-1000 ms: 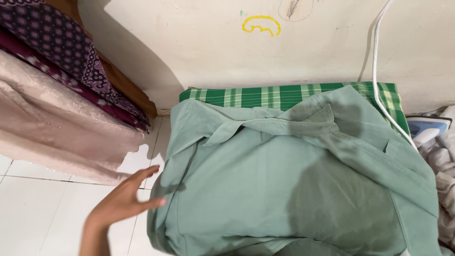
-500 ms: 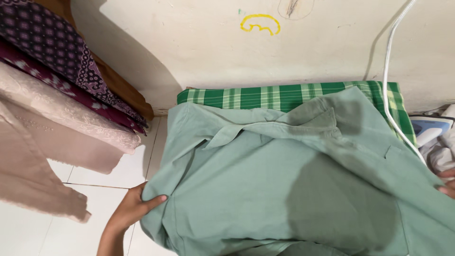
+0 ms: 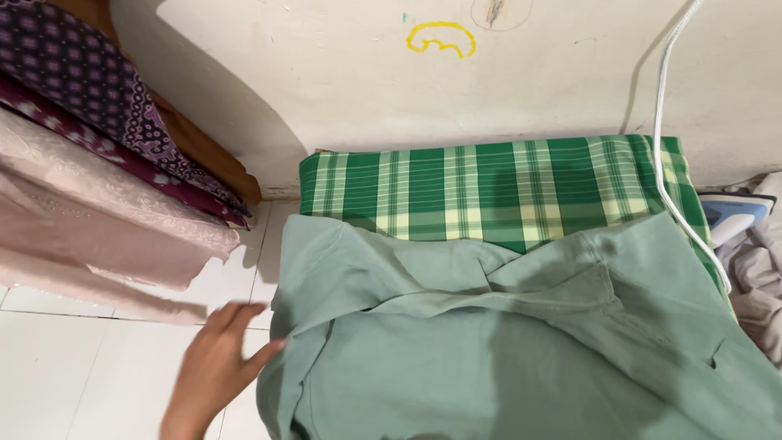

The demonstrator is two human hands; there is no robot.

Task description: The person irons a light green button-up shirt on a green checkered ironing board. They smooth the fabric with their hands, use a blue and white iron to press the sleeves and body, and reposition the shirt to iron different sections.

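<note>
Garment position is what has changed: the sage-green shirt (image 3: 521, 342) now lies lower on the green-and-cream plaid pad (image 3: 497, 187), so a broad band of the plaid shows along the wall, where half a second ago the cloth reached nearly to its far edge. The shirt looks to have been drawn toward the person, which suggests it is being arranged flat on the pad. The left hand (image 3: 216, 367) has let go of the hem it gripped a moment ago; its fingers (image 3: 244, 314) are now spread loosely, with only the thumb tip touching the shirt's left edge, over the white floor tiles (image 3: 73, 367). The right hand, glimpsed at the right border before, is out of view now. A white cord (image 3: 664, 155) hangs down the wall to an iron (image 3: 733, 216) just beside the pad. Folded patterned fabrics (image 3: 98, 163) are stacked at left.
</note>
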